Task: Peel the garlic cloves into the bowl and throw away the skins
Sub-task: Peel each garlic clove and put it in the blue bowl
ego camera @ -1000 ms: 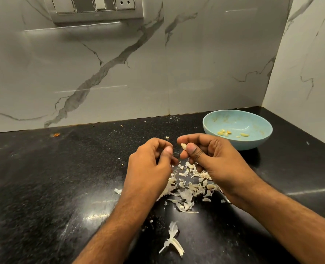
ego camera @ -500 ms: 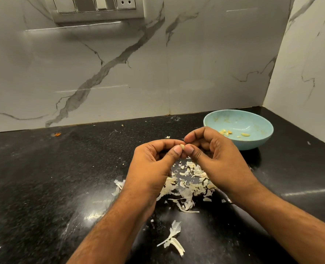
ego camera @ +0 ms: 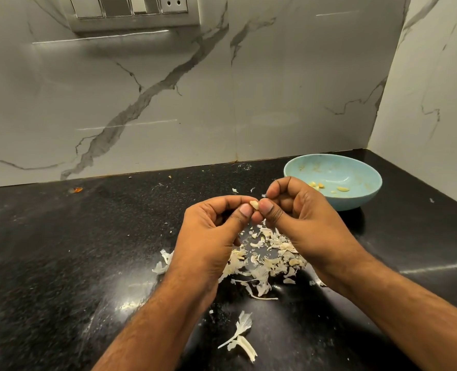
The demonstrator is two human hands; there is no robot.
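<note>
A small pale garlic clove (ego camera: 254,204) is pinched between the thumbs and forefingers of both hands, above the black counter. My left hand (ego camera: 208,234) grips it from the left, my right hand (ego camera: 299,215) from the right. Under the hands lies a pile of papery garlic skins (ego camera: 265,258). The light blue bowl (ego camera: 356,170) stands at the back right, partly hidden by my right hand, with a few peeled cloves (ego camera: 342,188) inside.
The black stone counter (ego camera: 61,250) runs to a marble wall behind and another on the right. A loose strip of skin (ego camera: 242,338) lies near the front. A switch panel (ego camera: 131,9) is mounted on the wall, top left.
The hands came together from slightly apart; the clove, first held by my right hand alone, is now pinched by both. Both hands rose a little.
</note>
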